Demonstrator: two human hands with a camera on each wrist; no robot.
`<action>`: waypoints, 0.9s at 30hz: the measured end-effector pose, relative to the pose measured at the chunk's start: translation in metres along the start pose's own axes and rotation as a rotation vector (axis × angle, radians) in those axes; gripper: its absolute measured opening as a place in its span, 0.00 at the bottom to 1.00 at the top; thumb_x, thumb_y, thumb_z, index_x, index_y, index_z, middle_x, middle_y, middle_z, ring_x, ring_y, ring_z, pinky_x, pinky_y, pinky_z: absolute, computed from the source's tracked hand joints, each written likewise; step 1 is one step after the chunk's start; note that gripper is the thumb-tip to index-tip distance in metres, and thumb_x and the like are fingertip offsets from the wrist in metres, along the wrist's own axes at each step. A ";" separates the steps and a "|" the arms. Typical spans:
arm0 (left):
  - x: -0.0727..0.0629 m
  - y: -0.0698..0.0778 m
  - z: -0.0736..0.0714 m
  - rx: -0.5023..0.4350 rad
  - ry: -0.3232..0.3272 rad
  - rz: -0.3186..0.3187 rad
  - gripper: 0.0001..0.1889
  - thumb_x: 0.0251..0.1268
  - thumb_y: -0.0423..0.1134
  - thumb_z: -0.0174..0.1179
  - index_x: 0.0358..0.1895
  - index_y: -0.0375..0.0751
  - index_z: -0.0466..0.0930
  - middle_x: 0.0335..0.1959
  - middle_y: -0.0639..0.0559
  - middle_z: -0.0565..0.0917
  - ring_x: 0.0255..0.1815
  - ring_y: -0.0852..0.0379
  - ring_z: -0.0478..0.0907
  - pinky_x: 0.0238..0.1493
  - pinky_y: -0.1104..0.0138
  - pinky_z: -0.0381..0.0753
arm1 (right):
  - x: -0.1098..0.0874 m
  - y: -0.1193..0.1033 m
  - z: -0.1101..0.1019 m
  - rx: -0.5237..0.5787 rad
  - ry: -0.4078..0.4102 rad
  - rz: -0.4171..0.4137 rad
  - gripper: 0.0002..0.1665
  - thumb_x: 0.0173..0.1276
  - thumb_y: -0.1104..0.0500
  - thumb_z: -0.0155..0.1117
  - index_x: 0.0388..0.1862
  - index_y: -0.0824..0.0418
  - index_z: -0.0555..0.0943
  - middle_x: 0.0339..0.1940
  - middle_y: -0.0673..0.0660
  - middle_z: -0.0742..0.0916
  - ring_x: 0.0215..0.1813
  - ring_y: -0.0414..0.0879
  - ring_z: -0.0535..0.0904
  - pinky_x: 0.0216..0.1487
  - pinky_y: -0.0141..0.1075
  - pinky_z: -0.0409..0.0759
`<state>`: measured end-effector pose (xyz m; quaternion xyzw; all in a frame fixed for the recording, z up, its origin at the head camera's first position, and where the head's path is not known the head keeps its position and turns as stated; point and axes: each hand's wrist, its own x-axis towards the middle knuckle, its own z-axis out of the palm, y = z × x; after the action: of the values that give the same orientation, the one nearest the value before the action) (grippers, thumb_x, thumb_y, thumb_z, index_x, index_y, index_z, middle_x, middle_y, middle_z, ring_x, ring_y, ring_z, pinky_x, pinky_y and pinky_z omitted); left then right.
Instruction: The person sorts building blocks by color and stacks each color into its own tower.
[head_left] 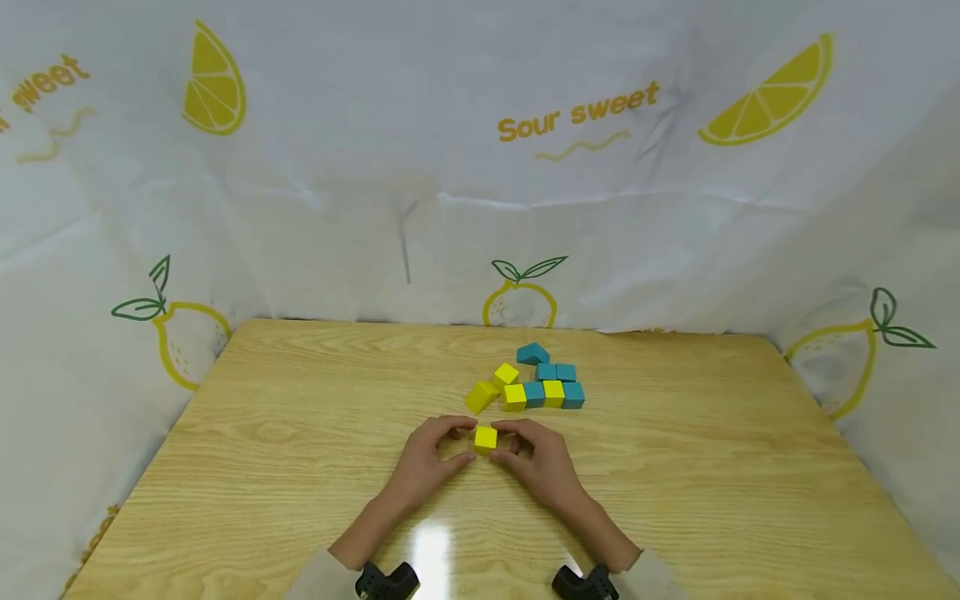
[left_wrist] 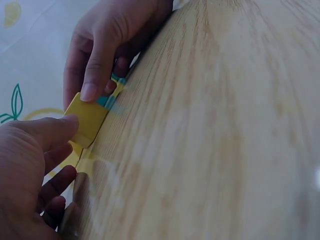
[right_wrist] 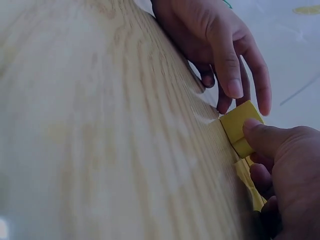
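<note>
Blue-and-yellow blocks crowding just beyond | cloth shouting "Sour sweet" | my right hand is pinching yellow cube; left hand half-curling alongside, hold unclear

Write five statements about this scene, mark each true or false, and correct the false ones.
1. A yellow cube is between the left hand and the right hand. True.
2. The row of four blocks beyond it is all blue. False: yellow and blue alternate.
3. The blue wedge-shaped block is nearest the hands. False: it is the farthest block.
4. The tabletop shows wood grain. True.
5. The sleeves are black. False: they are pale.
</note>
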<state>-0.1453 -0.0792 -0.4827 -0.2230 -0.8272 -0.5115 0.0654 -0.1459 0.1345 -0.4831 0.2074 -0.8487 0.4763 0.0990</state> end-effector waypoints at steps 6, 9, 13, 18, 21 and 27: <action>-0.001 -0.001 -0.001 0.075 0.030 -0.002 0.18 0.52 0.37 0.72 0.48 0.50 0.82 0.43 0.60 0.82 0.45 0.59 0.75 0.51 0.57 0.71 | -0.001 -0.006 0.010 0.008 -0.034 -0.014 0.21 0.56 0.58 0.74 0.50 0.55 0.83 0.29 0.45 0.80 0.29 0.38 0.73 0.28 0.30 0.73; -0.003 -0.002 -0.005 0.124 0.040 -0.032 0.18 0.51 0.41 0.73 0.47 0.53 0.82 0.41 0.62 0.82 0.44 0.60 0.75 0.52 0.53 0.64 | -0.002 -0.009 0.014 0.006 -0.038 -0.022 0.21 0.56 0.59 0.73 0.50 0.55 0.83 0.30 0.45 0.81 0.29 0.38 0.73 0.29 0.30 0.73; -0.008 -0.004 -0.014 0.140 0.027 -0.084 0.17 0.49 0.44 0.73 0.45 0.57 0.82 0.40 0.66 0.81 0.43 0.61 0.74 0.51 0.51 0.60 | -0.003 -0.015 0.020 0.017 -0.053 -0.036 0.21 0.57 0.58 0.73 0.51 0.56 0.83 0.31 0.48 0.82 0.30 0.37 0.74 0.30 0.30 0.74; -0.017 -0.005 -0.026 0.103 -0.009 -0.120 0.17 0.49 0.43 0.73 0.45 0.56 0.82 0.41 0.67 0.80 0.43 0.61 0.74 0.49 0.57 0.71 | -0.003 -0.020 0.029 0.020 -0.088 -0.030 0.21 0.58 0.56 0.72 0.51 0.57 0.83 0.32 0.49 0.83 0.30 0.36 0.75 0.30 0.30 0.75; -0.019 -0.007 -0.033 0.099 -0.015 -0.124 0.18 0.50 0.43 0.73 0.46 0.57 0.82 0.41 0.67 0.79 0.43 0.61 0.73 0.47 0.59 0.74 | 0.001 -0.026 0.034 0.026 -0.108 -0.012 0.20 0.59 0.55 0.72 0.51 0.57 0.83 0.33 0.50 0.83 0.31 0.37 0.75 0.31 0.30 0.75; -0.023 -0.013 -0.054 0.089 -0.047 -0.142 0.18 0.52 0.45 0.72 0.47 0.61 0.80 0.42 0.66 0.78 0.45 0.63 0.74 0.50 0.59 0.74 | 0.010 -0.036 0.044 0.043 -0.138 -0.014 0.20 0.59 0.55 0.72 0.51 0.57 0.83 0.34 0.50 0.83 0.30 0.36 0.74 0.31 0.29 0.75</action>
<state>-0.1365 -0.1381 -0.4757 -0.1724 -0.8641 -0.4724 0.0193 -0.1371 0.0777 -0.4749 0.2476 -0.8416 0.4785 0.0390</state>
